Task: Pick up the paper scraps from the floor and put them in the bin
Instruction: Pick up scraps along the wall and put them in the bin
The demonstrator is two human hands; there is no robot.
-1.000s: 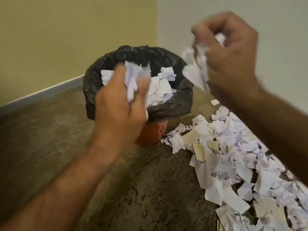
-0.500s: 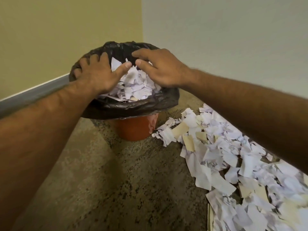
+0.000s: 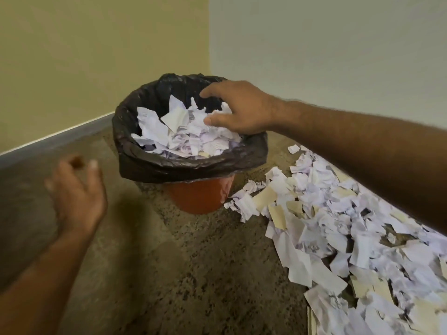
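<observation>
While most of the paper scraps lie banked along the floor's right edge, the lined bin in its far corner is heaped full. Probably to pack that heap down, the right hand rests spread on it; the left hand hangs open and empty, well apart from any scraps.
</observation>
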